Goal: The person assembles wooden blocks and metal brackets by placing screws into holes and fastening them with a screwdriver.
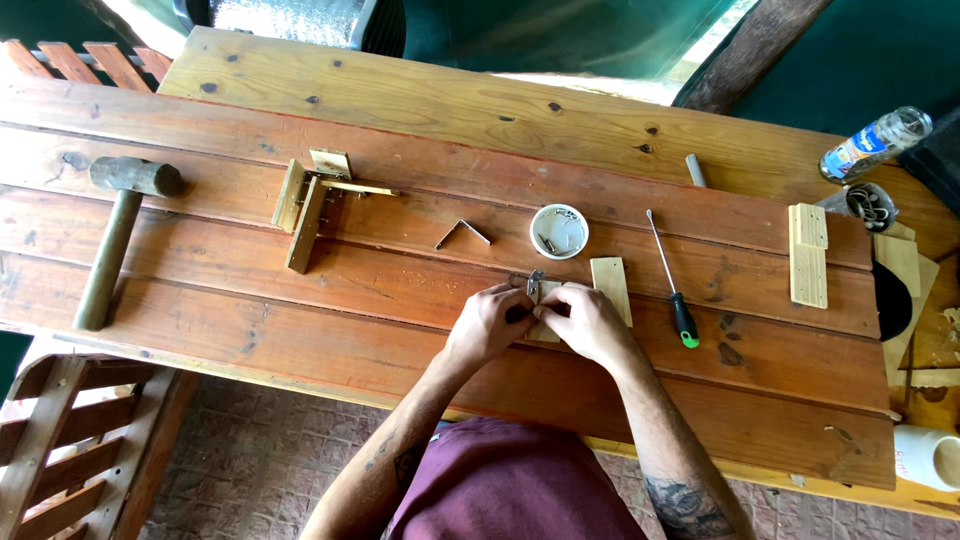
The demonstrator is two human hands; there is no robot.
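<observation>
My left hand (487, 322) and my right hand (588, 322) meet over a small pale wood block (546, 331) lying on the table. Together their fingertips pinch a small metal bracket (535, 282) that stands at the block's far edge. A second pale wood block (611, 288) lies just right of my right hand. A white round dish (559, 231) with several screws sits just beyond the hands. A bent metal angle bracket (461, 233) lies to its left.
On the wooden plank table (300, 290): a mallet (117, 231) far left, a joined wood-and-bracket assembly (305, 205), a green-handled screwdriver (672, 280), stacked wood pieces (808, 254), a plastic bottle (873, 143), a tin (868, 204) and a white cup (930, 456) at right.
</observation>
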